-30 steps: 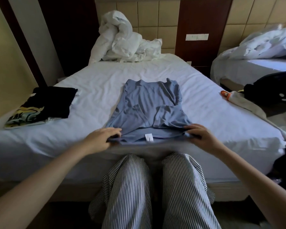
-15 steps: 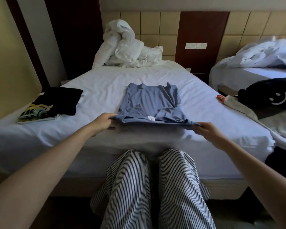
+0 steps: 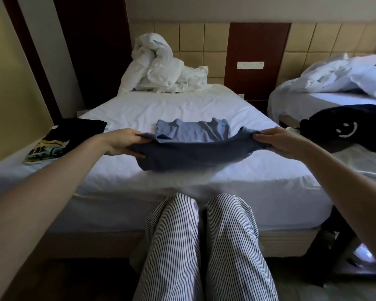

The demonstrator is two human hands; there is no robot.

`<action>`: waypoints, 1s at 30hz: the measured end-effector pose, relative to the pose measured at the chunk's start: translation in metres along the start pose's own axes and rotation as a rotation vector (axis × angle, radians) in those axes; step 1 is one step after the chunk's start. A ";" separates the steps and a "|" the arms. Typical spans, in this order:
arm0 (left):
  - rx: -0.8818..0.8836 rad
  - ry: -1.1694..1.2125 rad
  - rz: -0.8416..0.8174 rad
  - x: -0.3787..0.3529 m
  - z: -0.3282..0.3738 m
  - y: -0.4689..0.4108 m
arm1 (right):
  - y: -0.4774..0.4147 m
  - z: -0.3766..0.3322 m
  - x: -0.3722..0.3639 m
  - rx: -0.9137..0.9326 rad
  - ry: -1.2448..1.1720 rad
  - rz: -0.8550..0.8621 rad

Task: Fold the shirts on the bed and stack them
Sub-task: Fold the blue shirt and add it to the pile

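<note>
Both hands, left [image 3: 123, 141] and right [image 3: 276, 142], pinch the shirt's [image 3: 193, 144] raised hem corners; its collar end lies flat beyond them.

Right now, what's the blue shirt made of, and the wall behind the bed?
The blue shirt looks like soft matte knit, maybe cotton: it sags and wrinkles between the left hand and right hand. The wall panels look like padded, faintly shiny squares, possibly leatherette.
</note>
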State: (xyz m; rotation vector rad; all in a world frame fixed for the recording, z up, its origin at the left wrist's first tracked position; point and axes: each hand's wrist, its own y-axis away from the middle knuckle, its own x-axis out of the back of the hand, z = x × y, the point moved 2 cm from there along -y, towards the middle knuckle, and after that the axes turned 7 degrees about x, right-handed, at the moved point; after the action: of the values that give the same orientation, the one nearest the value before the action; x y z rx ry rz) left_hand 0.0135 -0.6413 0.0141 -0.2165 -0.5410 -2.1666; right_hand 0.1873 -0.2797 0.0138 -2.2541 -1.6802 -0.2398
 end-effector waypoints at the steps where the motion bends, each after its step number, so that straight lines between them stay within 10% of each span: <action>1: -0.027 0.061 0.067 0.004 0.006 -0.008 | -0.013 -0.004 0.000 0.011 0.014 0.047; 11: -0.167 -0.109 0.558 0.039 0.046 -0.162 | -0.187 0.013 -0.017 0.009 0.200 0.371; 30: -0.035 -0.343 0.846 0.057 -0.021 -0.417 | -0.394 0.188 -0.024 0.016 0.581 0.491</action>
State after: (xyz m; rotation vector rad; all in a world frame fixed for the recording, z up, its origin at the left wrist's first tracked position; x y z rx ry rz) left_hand -0.3513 -0.4711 -0.1117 -0.7062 -0.4816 -1.3169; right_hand -0.2065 -0.1338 -0.1100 -2.2064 -0.8128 -0.6736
